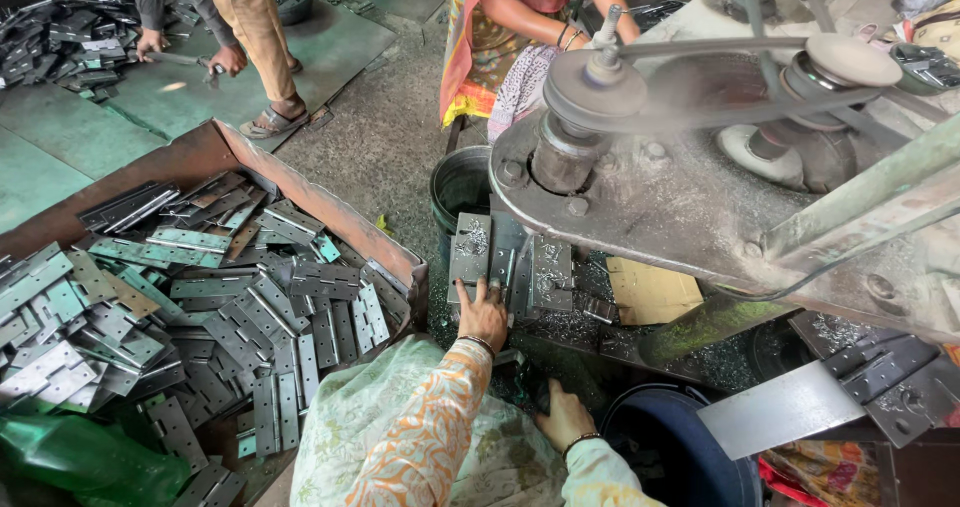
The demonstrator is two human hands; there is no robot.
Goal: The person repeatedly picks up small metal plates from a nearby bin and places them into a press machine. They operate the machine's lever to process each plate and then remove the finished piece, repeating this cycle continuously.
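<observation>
Steel hinge (470,250) lies lengthwise just ahead of left hand (482,314), fingertips pressing it flat; right hand (563,417) loosely curled, empty, farther.

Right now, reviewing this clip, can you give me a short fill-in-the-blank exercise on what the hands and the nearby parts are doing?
1. The left hand presses on a metal ____ lying on the machine bed.
2. The loose hinges are piled in a rusty ____ at the left.
3. The right hand rests beside a dark blue ____.
4. A ____ runs around the pulley on top of the machine.

Missing words: hinge; tray; bucket; belt
</observation>
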